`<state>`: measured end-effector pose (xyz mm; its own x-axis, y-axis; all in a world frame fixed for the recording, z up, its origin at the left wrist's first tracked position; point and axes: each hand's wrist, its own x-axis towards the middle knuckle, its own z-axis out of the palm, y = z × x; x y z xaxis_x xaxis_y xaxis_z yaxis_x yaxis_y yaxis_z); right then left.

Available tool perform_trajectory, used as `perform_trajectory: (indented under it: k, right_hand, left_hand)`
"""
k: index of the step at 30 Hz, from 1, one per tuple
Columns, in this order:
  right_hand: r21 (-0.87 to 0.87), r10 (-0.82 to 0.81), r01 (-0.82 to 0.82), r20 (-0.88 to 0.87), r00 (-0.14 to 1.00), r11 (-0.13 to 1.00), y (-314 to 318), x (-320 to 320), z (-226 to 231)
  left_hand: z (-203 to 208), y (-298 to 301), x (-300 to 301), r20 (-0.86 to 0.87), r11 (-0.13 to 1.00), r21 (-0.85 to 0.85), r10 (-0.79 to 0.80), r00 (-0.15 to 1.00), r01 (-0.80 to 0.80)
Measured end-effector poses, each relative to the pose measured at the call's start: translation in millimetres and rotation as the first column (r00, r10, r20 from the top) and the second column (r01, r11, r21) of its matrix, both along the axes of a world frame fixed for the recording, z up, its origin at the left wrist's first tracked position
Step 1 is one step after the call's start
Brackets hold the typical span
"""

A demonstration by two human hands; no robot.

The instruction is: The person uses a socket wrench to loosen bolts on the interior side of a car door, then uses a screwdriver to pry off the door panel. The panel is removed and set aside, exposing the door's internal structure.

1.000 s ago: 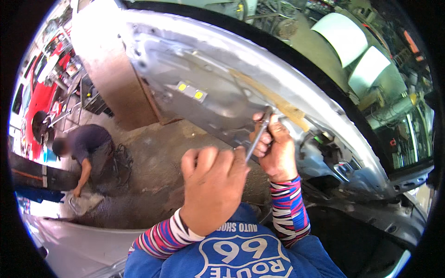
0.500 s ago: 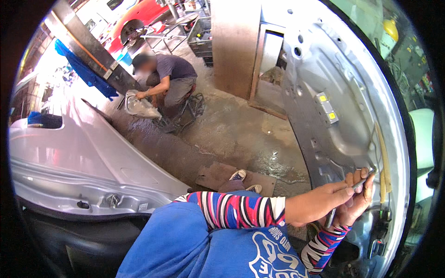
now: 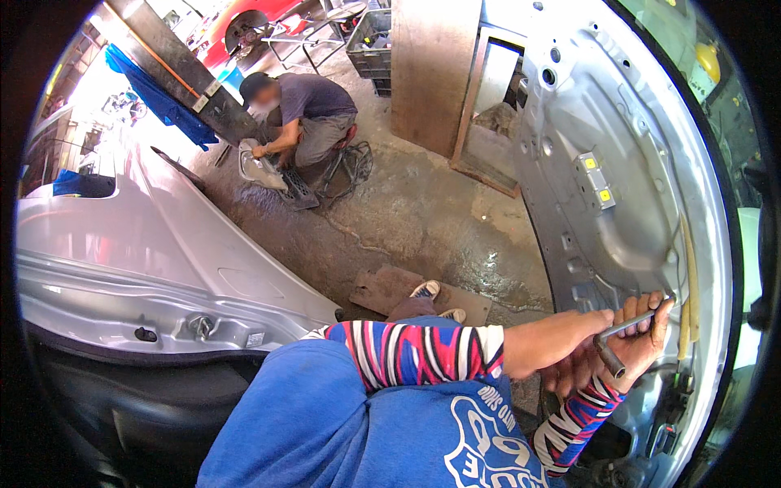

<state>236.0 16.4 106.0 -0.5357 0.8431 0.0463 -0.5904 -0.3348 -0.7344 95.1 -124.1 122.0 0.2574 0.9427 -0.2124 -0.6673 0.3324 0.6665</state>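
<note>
An L-shaped metal wrench (image 3: 632, 324) lies across my right hand (image 3: 651, 337), whose fingers curl round its straight shaft near the tip. My left hand (image 3: 555, 340) reaches over from the left, its thumb along the shaft and its fingers closed by the bend; these fingers are partly hidden. The wrench's short arm, with a round hollow end, points down over my right palm. Both hands are close to the edge of a bare silver vehicle panel (image 3: 618, 236), which has holes and pressed ridges. What the wrench tip meets cannot be made out.
To the left is a silver car body (image 3: 154, 236) with a metal striker (image 3: 201, 327) along its edge. Across the wet floor (image 3: 407, 195) another person (image 3: 313, 114) crouches over a headlamp-like part (image 3: 259, 169). A board (image 3: 435, 73) and a black crate (image 3: 373, 53) stand behind.
The wrench has turned, so its short arm now shows over my right palm. My left hand has drawn back slightly from my right fingers. The whole view has shifted a little.
</note>
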Motion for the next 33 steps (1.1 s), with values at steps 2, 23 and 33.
perform_trajectory:
  k: [2, 23, 33]
  right_hand:
    - [0.007, -0.029, 0.029, 0.031, 0.999, 1.000, -1, 0, 1]
    - [-0.072, -0.076, 0.070, -0.084, 0.994, 0.995, 6, 3, -2]
    - [-0.112, -0.228, 0.229, 0.016, 0.973, 0.967, -13, -9, 10]
  left_hand:
    - [5, -6, -8, -0.480, 0.834, 0.459, 0.523, 0.704, -0.306]
    - [6, -23, -33, -0.745, 0.796, 0.522, 0.600, 0.290, -0.306]
    - [7, -13, 7, -0.852, 0.892, 0.451, 0.424, 0.308, 0.021]
